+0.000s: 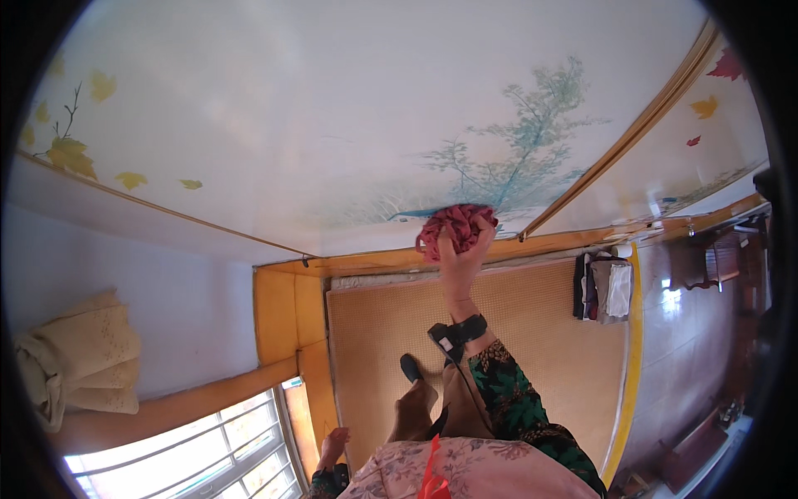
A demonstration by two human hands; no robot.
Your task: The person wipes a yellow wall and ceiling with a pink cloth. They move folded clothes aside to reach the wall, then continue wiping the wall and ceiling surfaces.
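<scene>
My right hand [460, 259] is closed on a crumpled dark pink cloth [455, 229] and presses it to the lower part of a glossy white wall panel [349, 125]. The cloth touches the panel at the foot of a printed blue-green tree [528, 125]. A black strap with a small device [457, 333] goes round my right wrist. Lower down at the left, my left hand [334, 445] is beside the orange wooden window frame [299, 416]. Its fingers look loosely apart, with no object visible in them.
I stand on a tan woven mat [532, 349] bordered by wooden edging. Folded clothes [605, 285] lie at its right side. To the left are a barred window [199, 457] and a bunched beige curtain [87, 358]. Wooden furniture [706, 262] stands at the far right beyond shiny floor.
</scene>
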